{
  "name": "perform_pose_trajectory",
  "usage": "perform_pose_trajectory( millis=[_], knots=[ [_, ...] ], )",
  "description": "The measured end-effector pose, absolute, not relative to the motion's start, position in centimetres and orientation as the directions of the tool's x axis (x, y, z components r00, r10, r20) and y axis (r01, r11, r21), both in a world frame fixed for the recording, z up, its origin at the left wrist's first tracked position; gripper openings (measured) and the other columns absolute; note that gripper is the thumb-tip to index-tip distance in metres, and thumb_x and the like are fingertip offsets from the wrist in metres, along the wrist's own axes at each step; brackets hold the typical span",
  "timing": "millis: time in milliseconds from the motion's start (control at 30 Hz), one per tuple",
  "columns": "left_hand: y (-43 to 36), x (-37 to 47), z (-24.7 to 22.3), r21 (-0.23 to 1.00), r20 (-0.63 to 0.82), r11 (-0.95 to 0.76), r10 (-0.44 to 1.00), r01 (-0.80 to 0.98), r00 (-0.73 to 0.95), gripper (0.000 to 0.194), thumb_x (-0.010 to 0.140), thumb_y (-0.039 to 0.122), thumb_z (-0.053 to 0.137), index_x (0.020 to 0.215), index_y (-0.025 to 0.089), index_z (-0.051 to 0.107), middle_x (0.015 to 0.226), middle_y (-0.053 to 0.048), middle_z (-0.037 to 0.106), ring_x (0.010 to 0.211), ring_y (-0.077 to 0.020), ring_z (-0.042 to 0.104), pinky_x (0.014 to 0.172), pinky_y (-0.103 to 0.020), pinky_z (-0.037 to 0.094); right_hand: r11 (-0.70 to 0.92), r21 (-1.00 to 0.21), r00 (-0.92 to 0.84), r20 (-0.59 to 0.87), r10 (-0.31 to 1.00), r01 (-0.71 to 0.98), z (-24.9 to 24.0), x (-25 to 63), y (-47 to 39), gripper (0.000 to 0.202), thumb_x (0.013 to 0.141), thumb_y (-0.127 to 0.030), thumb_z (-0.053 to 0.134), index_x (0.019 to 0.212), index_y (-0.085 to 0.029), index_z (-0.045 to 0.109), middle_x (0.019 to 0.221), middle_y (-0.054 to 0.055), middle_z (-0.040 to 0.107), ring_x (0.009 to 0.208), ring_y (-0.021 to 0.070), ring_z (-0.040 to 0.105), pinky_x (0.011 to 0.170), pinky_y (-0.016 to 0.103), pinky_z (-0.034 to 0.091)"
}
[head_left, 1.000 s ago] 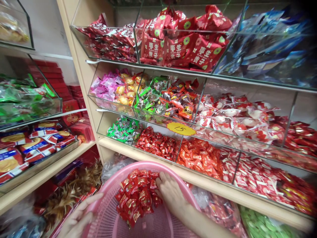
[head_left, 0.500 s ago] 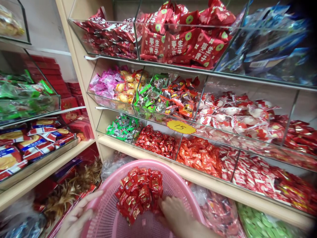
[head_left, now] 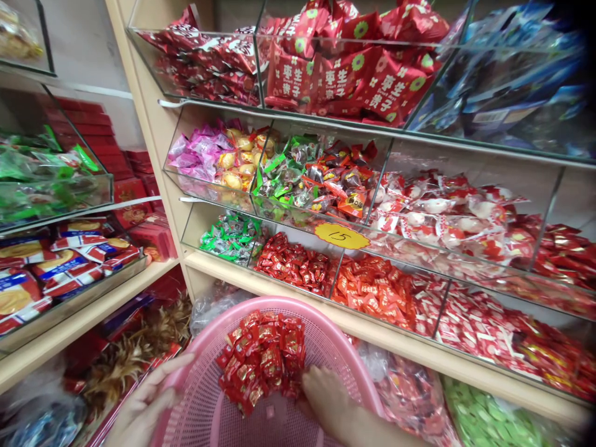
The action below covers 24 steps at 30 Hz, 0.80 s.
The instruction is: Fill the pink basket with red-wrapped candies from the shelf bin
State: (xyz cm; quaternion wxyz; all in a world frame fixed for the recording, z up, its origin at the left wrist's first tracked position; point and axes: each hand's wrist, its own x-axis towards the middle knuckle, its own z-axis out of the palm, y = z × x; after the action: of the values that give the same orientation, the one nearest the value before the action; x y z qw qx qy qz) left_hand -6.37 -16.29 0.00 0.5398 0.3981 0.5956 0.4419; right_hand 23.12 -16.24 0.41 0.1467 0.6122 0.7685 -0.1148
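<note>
A pink plastic basket (head_left: 367,366) with a mesh wall sits low in the middle. Inside lies a heap of red-wrapped candies (head_left: 265,357), pushed toward its far left side. My left hand (head_left: 146,397) is at the basket's left rim, its fingers stretched and apart, touching the outside edge. Down in the basket, my right hand (head_left: 328,397) presses against the right side of the candy heap. Its fingertips are hidden under the hand and among the candies.
A wooden shelf (head_left: 298,295) with glass-divided bins of wrapped candies stands just beyond the basket. A yellow tag (head_left: 341,236) marked 15 hangs on it. Bags of candies (head_left: 488,406) lie below at right. Another shelf (head_left: 93,295) runs along the left, with a feather duster (head_left: 135,347) underneath.
The view has shifted very slightly. My right hand stays against the candies with hardly any movement, and my left hand remains at the basket rim.
</note>
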Motion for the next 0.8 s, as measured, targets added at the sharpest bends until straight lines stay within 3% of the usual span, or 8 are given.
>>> perform_pose_trajectory(
  millis=[267,433,600,800],
  knots=[
    [-16.3,-5.3,1.6,0.943,-0.332,0.333,0.931,-0.023,-0.15,0.05,0.05,0.044,0.07,0.097,0.024,0.068,0.127,-0.003,0.056,0.12,-0.0325,0.045,0.109,-0.042,0.022,0.237,0.014,-0.209,-0.426,0.88,0.971,1.5,22.7,-16.0,0.023,0.082,-0.025,0.057,0.094,-0.01,0.07,0.092,0.016,0.069,0.09,0.0272,0.065,0.076,0.034,0.051],
    [-16.3,-5.5,1.1,0.935,-0.354,0.353,0.927,-0.032,-0.127,0.052,0.055,0.041,0.068,0.104,0.025,0.063,0.131,-0.003,0.053,0.123,-0.0308,0.043,0.109,-0.042,0.022,0.25,0.032,-0.216,-0.408,0.887,0.968,1.3,22.1,-15.6,0.03,0.083,-0.036,0.056,0.092,-0.011,0.071,0.086,0.017,0.07,0.088,0.0266,0.066,0.074,0.034,0.051],
    [-16.4,-6.0,0.3,0.936,-0.35,0.351,0.931,-0.013,-0.104,0.053,0.058,0.042,0.068,0.107,0.024,0.061,0.131,-0.005,0.052,0.12,-0.032,0.044,0.108,-0.045,0.022,0.253,0.049,-0.212,-0.406,0.889,0.966,1.2,21.8,-15.0,0.031,0.089,-0.032,0.047,0.09,-0.013,0.071,0.085,0.016,0.07,0.087,0.0247,0.067,0.072,0.033,0.052],
    [-16.3,-7.0,-0.7,0.943,-0.334,0.334,0.942,0.004,-0.045,0.05,0.066,0.042,0.064,0.113,0.025,0.058,0.135,-0.003,0.048,0.122,-0.0308,0.044,0.108,-0.041,0.024,0.216,0.046,-0.184,-0.375,0.909,0.975,0.9,21.8,-14.9,0.026,0.086,-0.033,0.054,0.092,-0.013,0.071,0.088,0.015,0.07,0.087,0.025,0.066,0.073,0.033,0.051]
  ],
)
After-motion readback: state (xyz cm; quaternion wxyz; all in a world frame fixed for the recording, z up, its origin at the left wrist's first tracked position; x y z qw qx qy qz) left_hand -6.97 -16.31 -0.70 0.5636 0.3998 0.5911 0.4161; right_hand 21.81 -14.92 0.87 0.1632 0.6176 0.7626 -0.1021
